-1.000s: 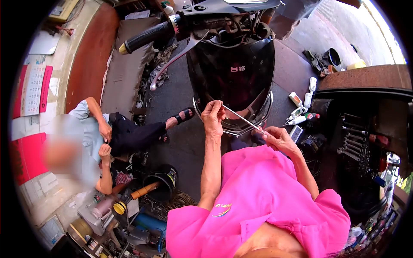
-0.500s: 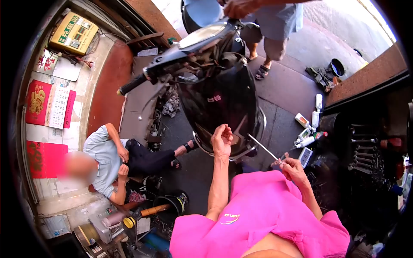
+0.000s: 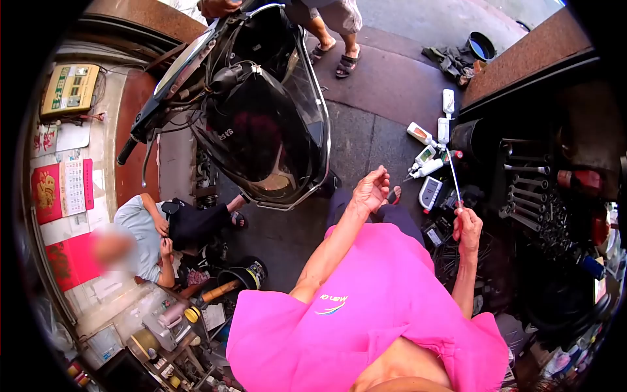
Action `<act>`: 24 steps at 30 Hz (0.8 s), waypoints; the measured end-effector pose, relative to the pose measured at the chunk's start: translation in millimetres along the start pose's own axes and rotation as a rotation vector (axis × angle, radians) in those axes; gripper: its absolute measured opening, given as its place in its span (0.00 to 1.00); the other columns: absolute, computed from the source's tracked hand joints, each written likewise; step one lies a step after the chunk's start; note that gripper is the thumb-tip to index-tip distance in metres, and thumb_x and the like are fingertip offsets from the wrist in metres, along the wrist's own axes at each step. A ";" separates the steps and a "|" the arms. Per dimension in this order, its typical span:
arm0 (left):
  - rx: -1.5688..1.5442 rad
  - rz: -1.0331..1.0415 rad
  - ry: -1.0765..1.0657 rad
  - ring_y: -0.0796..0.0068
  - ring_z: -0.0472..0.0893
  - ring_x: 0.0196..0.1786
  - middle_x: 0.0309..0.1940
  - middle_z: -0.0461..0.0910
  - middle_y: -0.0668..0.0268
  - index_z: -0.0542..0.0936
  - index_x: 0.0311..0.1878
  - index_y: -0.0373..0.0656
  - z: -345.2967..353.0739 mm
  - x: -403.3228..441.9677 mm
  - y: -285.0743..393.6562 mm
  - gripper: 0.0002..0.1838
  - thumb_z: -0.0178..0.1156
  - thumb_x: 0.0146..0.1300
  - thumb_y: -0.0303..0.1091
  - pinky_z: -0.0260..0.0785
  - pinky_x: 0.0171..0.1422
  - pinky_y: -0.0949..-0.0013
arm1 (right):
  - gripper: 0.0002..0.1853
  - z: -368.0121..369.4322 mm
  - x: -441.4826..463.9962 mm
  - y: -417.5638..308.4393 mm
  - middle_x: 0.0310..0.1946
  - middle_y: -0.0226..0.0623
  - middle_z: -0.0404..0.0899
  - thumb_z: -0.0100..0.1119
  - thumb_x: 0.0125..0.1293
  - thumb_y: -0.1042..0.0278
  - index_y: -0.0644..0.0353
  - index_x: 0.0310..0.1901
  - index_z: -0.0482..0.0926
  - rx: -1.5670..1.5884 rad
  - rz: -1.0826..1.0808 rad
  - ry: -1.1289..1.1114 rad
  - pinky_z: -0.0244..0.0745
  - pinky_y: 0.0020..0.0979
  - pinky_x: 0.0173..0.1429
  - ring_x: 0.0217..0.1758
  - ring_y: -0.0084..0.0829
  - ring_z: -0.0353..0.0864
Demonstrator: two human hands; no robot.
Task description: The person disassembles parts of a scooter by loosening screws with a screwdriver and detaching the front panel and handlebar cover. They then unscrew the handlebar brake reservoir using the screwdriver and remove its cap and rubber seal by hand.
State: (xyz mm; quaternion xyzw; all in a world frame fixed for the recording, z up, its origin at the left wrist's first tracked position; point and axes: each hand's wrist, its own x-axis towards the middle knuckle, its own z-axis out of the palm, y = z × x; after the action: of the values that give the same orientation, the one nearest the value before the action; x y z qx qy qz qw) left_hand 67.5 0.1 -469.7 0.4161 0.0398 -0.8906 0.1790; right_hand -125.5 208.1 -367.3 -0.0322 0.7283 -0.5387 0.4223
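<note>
Screwdriver (image 3: 453,176) sits at right, R hand (image 3: 467,228) grasping its handle w/ shaft pointing far, prob. to keep the tip clear of pink shirt (image 3: 366,300), while L hand (image 3: 371,189) hangs released, fingers loosely bent, nothing visible in it, apart from scooter (image 3: 241,140) at far left.

And here's a bright pink shirt (image 3: 366,300), short-sleeved, with small yellow lettering over a coloured swoosh, above dark trousers (image 3: 405,219)!
</note>
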 end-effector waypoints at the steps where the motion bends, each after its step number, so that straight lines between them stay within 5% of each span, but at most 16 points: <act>1: 0.000 0.000 0.040 0.79 0.77 0.31 0.30 0.80 0.70 0.80 0.33 0.45 -2.0 4.7 3.1 0.07 0.67 0.58 0.36 0.68 0.30 0.77 | 0.11 -1.2 3.7 0.9 0.13 0.27 0.69 0.54 0.65 0.63 0.63 0.33 0.77 0.036 0.006 0.014 0.52 0.19 0.12 0.08 0.15 0.59; 10: -0.167 0.118 0.061 0.73 0.82 0.39 0.38 0.81 0.62 0.79 0.38 0.39 -22.9 125.6 108.3 0.08 0.55 0.57 0.18 0.74 0.37 0.75 | 0.11 41.0 35.8 7.0 0.13 0.27 0.67 0.56 0.64 0.62 0.63 0.36 0.77 0.039 0.242 -0.030 0.53 0.19 0.13 0.09 0.16 0.60; 17: -0.344 0.339 0.388 0.61 0.81 0.36 0.33 0.80 0.55 0.77 0.37 0.35 -96.5 299.0 256.5 0.09 0.50 0.53 0.16 0.78 0.38 0.65 | 0.10 50.0 94.5 56.5 0.13 0.28 0.66 0.54 0.64 0.64 0.62 0.34 0.76 0.080 0.515 0.231 0.52 0.21 0.11 0.08 0.19 0.58; 22: -0.689 0.646 0.641 0.62 0.80 0.32 0.30 0.78 0.58 0.75 0.37 0.32 -166.2 350.6 370.7 0.03 0.58 0.61 0.22 0.82 0.37 0.60 | 0.10 72.1 142.5 86.5 0.10 0.26 0.63 0.53 0.65 0.62 0.62 0.35 0.76 0.079 0.572 0.288 0.50 0.22 0.09 0.06 0.18 0.56; 23: -0.786 0.660 0.633 0.63 0.81 0.33 0.31 0.79 0.58 0.76 0.38 0.34 -224.4 364.6 406.1 0.02 0.55 0.63 0.22 0.82 0.37 0.63 | 0.10 78.8 151.8 90.9 0.10 0.27 0.62 0.51 0.65 0.64 0.62 0.34 0.75 0.078 0.579 0.276 0.50 0.22 0.08 0.05 0.19 0.55; 24: -0.896 0.689 0.704 0.61 0.80 0.31 0.29 0.79 0.57 0.76 0.35 0.34 -189.3 346.4 407.2 0.03 0.60 0.59 0.22 0.82 0.35 0.58 | 0.09 86.4 160.6 92.7 0.09 0.27 0.62 0.51 0.64 0.65 0.63 0.33 0.74 0.072 0.599 0.274 0.50 0.22 0.08 0.05 0.19 0.56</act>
State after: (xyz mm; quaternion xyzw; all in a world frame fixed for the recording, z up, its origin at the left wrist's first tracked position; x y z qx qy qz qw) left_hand 144.2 -437.1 -822.7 0.5564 0.3270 -0.4908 0.5854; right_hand -134.5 100.7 -541.2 0.2709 0.7361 -0.4152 0.4609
